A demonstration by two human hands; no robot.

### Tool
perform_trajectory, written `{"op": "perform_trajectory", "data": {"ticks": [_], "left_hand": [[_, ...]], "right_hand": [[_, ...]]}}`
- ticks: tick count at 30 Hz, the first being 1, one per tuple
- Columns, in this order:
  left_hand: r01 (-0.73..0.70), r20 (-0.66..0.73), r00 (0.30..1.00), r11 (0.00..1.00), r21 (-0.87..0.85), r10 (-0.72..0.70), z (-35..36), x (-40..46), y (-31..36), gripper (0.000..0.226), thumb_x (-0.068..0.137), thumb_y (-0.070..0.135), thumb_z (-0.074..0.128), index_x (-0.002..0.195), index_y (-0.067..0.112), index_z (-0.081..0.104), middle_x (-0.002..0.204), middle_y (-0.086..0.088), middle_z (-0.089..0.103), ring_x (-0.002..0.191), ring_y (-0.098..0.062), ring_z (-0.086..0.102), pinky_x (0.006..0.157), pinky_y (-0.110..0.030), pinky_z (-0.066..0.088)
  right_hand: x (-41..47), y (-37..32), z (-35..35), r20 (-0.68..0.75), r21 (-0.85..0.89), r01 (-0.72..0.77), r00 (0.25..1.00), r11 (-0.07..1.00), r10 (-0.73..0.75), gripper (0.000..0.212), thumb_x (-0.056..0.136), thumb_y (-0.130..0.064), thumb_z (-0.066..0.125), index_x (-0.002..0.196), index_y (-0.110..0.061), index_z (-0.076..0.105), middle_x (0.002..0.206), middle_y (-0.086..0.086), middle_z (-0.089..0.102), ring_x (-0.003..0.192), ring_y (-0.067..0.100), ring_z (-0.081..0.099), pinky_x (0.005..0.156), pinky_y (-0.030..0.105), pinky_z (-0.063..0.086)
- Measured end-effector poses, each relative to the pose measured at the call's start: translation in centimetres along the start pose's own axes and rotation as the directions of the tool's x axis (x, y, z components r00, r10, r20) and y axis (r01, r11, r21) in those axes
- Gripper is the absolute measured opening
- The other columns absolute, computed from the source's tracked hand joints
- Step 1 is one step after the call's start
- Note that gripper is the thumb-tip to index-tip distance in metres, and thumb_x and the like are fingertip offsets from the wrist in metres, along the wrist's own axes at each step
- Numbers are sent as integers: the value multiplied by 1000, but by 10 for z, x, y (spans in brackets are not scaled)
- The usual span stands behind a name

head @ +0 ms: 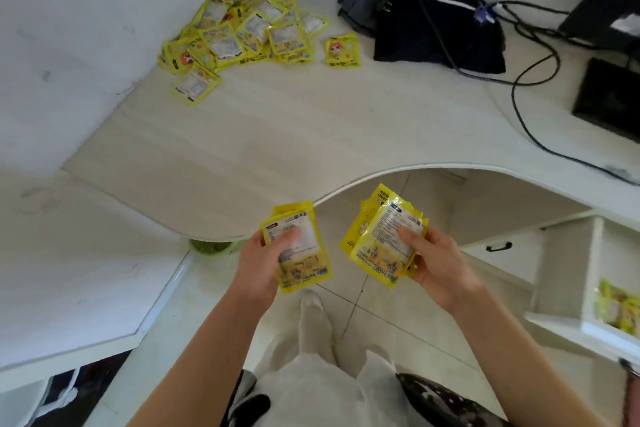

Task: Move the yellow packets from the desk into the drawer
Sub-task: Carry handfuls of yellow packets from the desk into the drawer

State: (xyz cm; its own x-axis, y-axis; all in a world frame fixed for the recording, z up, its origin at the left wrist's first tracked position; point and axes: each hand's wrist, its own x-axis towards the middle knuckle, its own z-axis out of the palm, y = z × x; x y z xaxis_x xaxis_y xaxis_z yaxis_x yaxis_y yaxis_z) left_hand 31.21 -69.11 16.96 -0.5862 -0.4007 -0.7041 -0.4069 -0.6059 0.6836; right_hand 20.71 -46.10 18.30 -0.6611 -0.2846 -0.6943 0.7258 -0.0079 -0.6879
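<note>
Yellow packets in both hands — left hand [258, 262] grips one stack [298, 250], right hand [438, 262] another [382, 239]; the pile [242, 31] sits on the desk [311, 128], drawer [588, 288] open at right.

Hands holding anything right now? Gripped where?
Left hand holds a stack of yellow packets by its left edge; right hand holds another stack by its right edge, thumbs on top.

Bright, even daylight washes the pale desk [311, 121], nearly overexposing the upper left of the frame. Wide-angle distortion bends the edges, detail stays soft throughout, and shadows are faint.
</note>
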Motion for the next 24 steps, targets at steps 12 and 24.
{"op": "perform_trajectory", "data": {"ticks": [12, 24], "left_hand": [[52, 158, 984, 982, 179, -80, 126, -76, -133, 20, 81, 7, 71, 100, 7, 69, 91, -13, 73, 73, -25, 72, 64, -40, 58], [97, 300, 928, 921, 378, -221, 239, -150, -245, 21, 81, 7, 70, 102, 7, 68, 91, -13, 73, 73, -24, 72, 59, -39, 58]], "right_hand": [[-120, 61, -191, -211, 155, 93, 976, 983, -59, 24, 93, -13, 56, 114, -4, 62, 106, 17, 72, 89, 28, 72, 67, 41, 59], [-208, 116, -341, -394, 282, 200, 916, 938, -77, 22, 93, -14, 57, 111, -4, 64, 100, 15, 72, 84, 27, 71, 68, 43, 59]]}}
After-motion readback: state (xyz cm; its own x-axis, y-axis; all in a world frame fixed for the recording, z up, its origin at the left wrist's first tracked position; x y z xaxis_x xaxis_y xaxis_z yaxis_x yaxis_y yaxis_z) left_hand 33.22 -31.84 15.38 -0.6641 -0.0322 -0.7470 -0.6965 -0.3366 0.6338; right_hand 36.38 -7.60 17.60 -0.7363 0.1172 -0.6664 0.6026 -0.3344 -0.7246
